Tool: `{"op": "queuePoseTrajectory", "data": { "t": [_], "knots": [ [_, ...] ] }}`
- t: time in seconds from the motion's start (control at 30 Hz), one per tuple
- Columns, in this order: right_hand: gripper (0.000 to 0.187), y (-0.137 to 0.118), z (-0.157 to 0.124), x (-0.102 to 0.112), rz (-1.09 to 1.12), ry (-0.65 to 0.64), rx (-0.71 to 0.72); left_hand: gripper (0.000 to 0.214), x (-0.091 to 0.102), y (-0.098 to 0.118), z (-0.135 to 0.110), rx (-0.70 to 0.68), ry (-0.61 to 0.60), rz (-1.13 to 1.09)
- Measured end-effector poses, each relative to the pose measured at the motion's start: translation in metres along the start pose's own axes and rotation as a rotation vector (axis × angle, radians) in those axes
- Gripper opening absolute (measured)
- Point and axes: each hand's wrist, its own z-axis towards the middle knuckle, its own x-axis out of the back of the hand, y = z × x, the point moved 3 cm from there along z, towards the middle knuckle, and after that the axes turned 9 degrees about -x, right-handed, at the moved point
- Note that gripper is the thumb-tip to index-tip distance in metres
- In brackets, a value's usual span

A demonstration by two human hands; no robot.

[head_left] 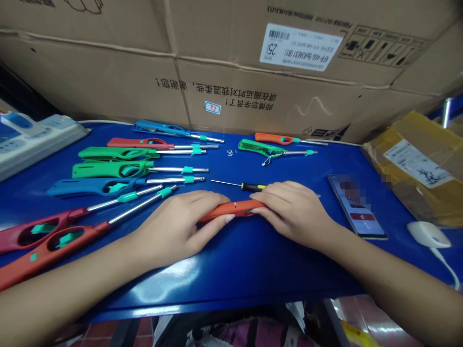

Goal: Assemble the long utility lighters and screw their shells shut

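Observation:
Both my hands hold an orange lighter body [237, 208] above the blue table. My left hand [188, 219] grips its left end, thumb along the near side. Closed round the right end is my right hand [294, 212], which hides that part. Just behind the lighter lies a screwdriver [249, 186] with a black and yellow handle, partly covered by my right hand. To the left rest several long-necked gas lighters, among them a blue one [97, 186], a green one [108, 169] and an orange-red one [65, 243] beside my left forearm.
Farther back lie an opened green lighter [260, 147], an orange lighter [275, 139] and tiny white bits [231, 153]. A large cardboard box [126, 72] walls off the back. Right are a phone [356, 207], a taped parcel [419, 164] and a white corded device [428, 234]; left, a power strip [39, 142].

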Motion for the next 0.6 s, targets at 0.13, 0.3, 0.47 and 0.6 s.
{"op": "queuePoseTrajectory", "data": {
  "t": [0.13, 0.3, 0.47, 0.6],
  "knots": [
    [0.05, -0.002, 0.001, 0.002, 0.076, 0.046, 0.007, 0.038, -0.007, -0.007, 0.002, 0.429, 0.042, -0.616],
    [0.036, -0.006, -0.002, -0.001, 0.104, 0.047, 0.081, 0.047, -0.017, -0.013, 0.002, 0.694, 0.115, -1.038],
    [0.024, -0.004, -0.006, 0.001, 0.158, 0.118, 0.031, 0.04, -0.01, -0.011, 0.004, 0.459, 0.188, -0.725],
    [0.019, -0.003, -0.006, 0.0, 0.23, 0.122, -0.013, 0.021, -0.005, -0.007, 0.003, 0.146, 0.235, -0.371]
  ]
}}
